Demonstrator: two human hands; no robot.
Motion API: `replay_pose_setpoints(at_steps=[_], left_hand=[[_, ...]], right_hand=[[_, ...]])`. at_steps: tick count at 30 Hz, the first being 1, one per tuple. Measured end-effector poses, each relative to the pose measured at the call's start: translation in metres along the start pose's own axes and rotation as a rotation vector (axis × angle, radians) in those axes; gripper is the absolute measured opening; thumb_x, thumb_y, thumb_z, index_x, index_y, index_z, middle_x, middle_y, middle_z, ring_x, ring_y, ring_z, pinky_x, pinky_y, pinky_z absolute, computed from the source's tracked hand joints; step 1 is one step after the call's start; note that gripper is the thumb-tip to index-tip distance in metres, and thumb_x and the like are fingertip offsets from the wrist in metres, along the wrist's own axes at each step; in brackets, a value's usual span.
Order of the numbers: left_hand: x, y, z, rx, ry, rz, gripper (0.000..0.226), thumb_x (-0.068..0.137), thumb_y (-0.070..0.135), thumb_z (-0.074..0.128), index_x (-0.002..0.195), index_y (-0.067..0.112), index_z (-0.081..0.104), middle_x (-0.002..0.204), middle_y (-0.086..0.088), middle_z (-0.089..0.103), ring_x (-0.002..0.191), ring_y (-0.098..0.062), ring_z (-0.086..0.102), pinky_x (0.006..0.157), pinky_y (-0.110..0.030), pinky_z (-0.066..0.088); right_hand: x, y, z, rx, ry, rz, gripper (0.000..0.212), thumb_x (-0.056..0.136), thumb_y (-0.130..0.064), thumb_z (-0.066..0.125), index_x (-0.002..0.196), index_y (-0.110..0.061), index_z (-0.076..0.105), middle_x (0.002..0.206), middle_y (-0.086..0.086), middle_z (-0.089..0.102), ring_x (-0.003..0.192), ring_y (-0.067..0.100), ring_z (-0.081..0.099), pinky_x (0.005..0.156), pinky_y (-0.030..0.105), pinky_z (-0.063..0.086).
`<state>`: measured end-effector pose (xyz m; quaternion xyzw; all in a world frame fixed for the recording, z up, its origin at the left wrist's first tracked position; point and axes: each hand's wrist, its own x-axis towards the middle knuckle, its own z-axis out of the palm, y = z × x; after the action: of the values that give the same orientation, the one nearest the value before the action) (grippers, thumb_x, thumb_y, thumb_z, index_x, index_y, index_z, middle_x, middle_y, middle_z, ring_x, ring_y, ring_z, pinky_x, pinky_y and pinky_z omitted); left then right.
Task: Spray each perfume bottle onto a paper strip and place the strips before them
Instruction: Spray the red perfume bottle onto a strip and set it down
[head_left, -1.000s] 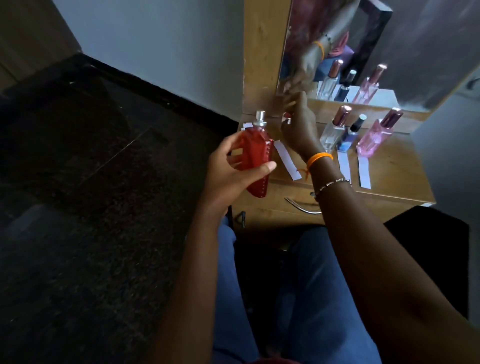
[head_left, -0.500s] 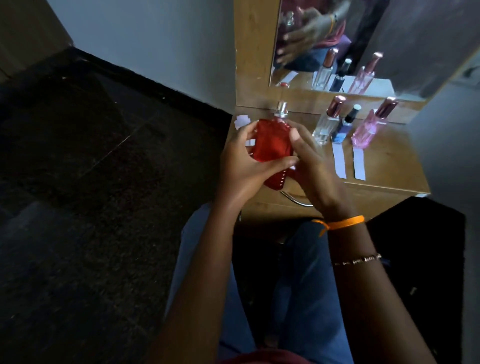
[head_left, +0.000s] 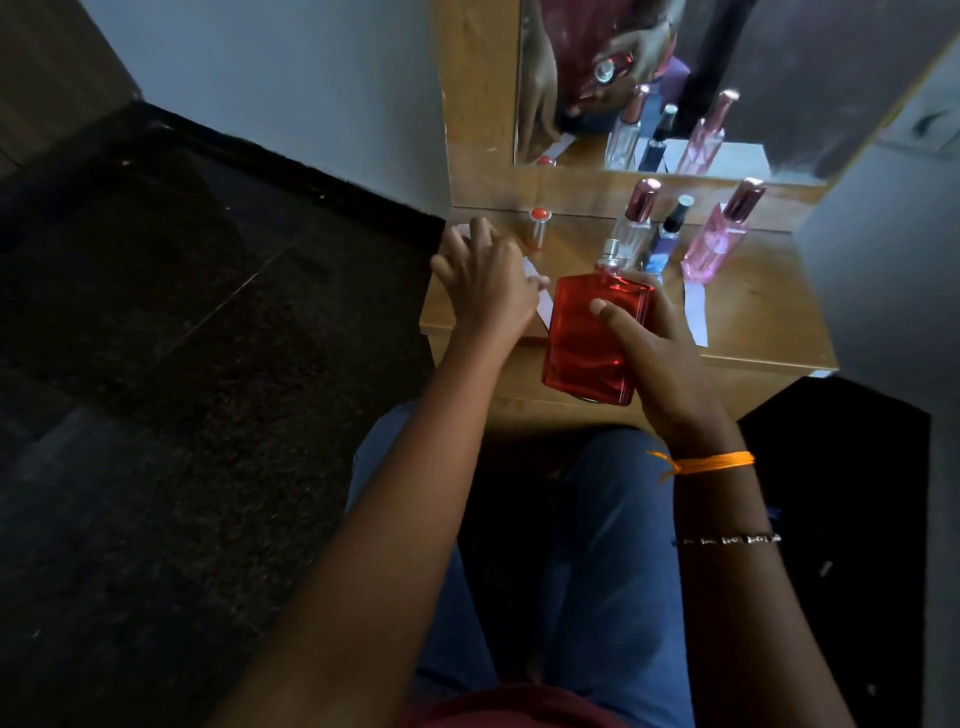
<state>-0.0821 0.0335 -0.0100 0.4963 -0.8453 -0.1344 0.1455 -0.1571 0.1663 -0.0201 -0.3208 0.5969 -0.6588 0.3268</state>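
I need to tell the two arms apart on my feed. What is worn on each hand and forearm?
Both forearms are bare, with no sleeves in view. The right wrist carries an orange thread band with a loose knotted end, and further up the forearm a thin metallic chain bracelet. The left hand and its wrist show nothing worn. No rings or gloves can be seen on the right hand either.

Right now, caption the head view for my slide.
Right hand holds uncapped red perfume bottle; left hand reaches paper strip on the dresser.

Wooden dresser (head_left: 753, 322), mirror (head_left: 779, 78) (reflecting bottles), dark floor (head_left: 156, 364)
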Motion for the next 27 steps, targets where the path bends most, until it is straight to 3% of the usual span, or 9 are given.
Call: replay_pose_setpoints(at_steps=[6, 8, 12, 14, 16, 19, 22, 25, 27], left_hand=[[0.003, 0.005, 0.014, -0.011, -0.006, -0.036, 0.022, 0.083, 0.029, 0.062, 0.102, 0.018, 0.060, 0.134, -0.007, 0.045, 0.133, -0.035, 0.023, 0.099, -0.044, 0.025], [0.002, 0.006, 0.012, -0.066, 0.008, -0.031, 0.018, 0.084, 0.024, 0.061, 0.101, 0.020, 0.058, 0.126, -0.004, 0.053, 0.130, -0.032, 0.028, 0.096, -0.041, 0.025], [-0.008, 0.010, -0.002, -0.320, 0.059, -0.018, 0.034, 0.082, 0.010, 0.063, 0.112, 0.019, 0.050, 0.096, 0.002, 0.063, 0.104, -0.021, 0.055, 0.090, -0.037, 0.037], [-0.012, 0.008, -0.010, -0.440, 0.039, -0.041, 0.042, 0.078, 0.010, 0.068, 0.115, 0.016, 0.047, 0.085, 0.005, 0.058, 0.087, -0.016, 0.058, 0.075, -0.029, 0.042], [-0.016, 0.004, -0.017, -0.449, 0.030, -0.027, 0.032, 0.076, 0.011, 0.070, 0.104, 0.013, 0.053, 0.079, 0.010, 0.055, 0.080, -0.011, 0.054, 0.068, -0.023, 0.039], [-0.023, -0.002, -0.023, -0.511, -0.014, 0.037, 0.012, 0.076, 0.010, 0.071, 0.084, 0.011, 0.062, 0.078, 0.006, 0.062, 0.079, -0.010, 0.059, 0.067, -0.021, 0.044], [-0.029, -0.005, -0.029, -0.622, -0.056, 0.052, 0.006, 0.077, 0.007, 0.071, 0.080, 0.010, 0.066, 0.075, 0.003, 0.064, 0.076, -0.011, 0.061, 0.063, -0.018, 0.045], [-0.031, -0.007, -0.032, -0.698, -0.090, 0.052, 0.013, 0.080, 0.004, 0.067, 0.092, 0.003, 0.070, 0.092, -0.010, 0.070, 0.091, -0.021, 0.066, 0.082, -0.035, 0.053], [-0.032, -0.010, -0.033, -0.719, -0.103, 0.040, 0.015, 0.084, 0.007, 0.063, 0.097, 0.007, 0.071, 0.101, -0.011, 0.070, 0.100, -0.021, 0.063, 0.089, -0.036, 0.051]], right_hand=[[0.002, -0.003, -0.011, 0.059, 0.041, -0.007, 0.026, 0.089, -0.008, 0.058, 0.115, -0.010, 0.056, 0.093, -0.002, 0.066, 0.084, 0.006, 0.065, 0.071, 0.023, 0.056], [0.003, -0.003, -0.010, 0.086, 0.022, -0.028, 0.029, 0.084, -0.010, 0.060, 0.112, -0.015, 0.055, 0.093, -0.001, 0.064, 0.081, 0.006, 0.063, 0.071, 0.025, 0.055], [0.001, 0.000, -0.007, 0.080, -0.017, -0.116, 0.051, 0.079, -0.006, 0.061, 0.125, -0.024, 0.047, 0.118, 0.016, 0.056, 0.092, 0.015, 0.059, 0.080, 0.031, 0.055], [-0.001, 0.000, -0.004, 0.069, -0.042, -0.153, 0.061, 0.080, -0.005, 0.064, 0.133, -0.027, 0.043, 0.134, 0.021, 0.048, 0.102, 0.021, 0.058, 0.089, 0.041, 0.054], [-0.002, 0.000, 0.000, 0.079, -0.061, -0.185, 0.064, 0.082, -0.005, 0.064, 0.137, -0.028, 0.041, 0.139, 0.014, 0.047, 0.106, 0.021, 0.059, 0.091, 0.040, 0.054], [-0.004, 0.001, 0.004, 0.118, -0.076, -0.233, 0.055, 0.086, -0.004, 0.060, 0.135, -0.021, 0.043, 0.132, -0.014, 0.051, 0.109, 0.009, 0.061, 0.086, 0.024, 0.053], [-0.007, 0.003, 0.005, 0.159, -0.080, -0.229, 0.051, 0.088, -0.003, 0.057, 0.135, -0.016, 0.042, 0.128, -0.015, 0.050, 0.108, 0.003, 0.060, 0.083, 0.018, 0.052], [-0.009, 0.003, 0.003, 0.173, -0.075, -0.193, 0.052, 0.088, -0.002, 0.057, 0.136, -0.015, 0.041, 0.126, -0.012, 0.051, 0.104, 0.004, 0.063, 0.080, 0.019, 0.053], [-0.011, 0.005, 0.002, 0.189, -0.091, -0.163, 0.054, 0.086, -0.003, 0.060, 0.134, -0.020, 0.041, 0.116, -0.020, 0.058, 0.096, 0.004, 0.066, 0.076, 0.022, 0.055]])
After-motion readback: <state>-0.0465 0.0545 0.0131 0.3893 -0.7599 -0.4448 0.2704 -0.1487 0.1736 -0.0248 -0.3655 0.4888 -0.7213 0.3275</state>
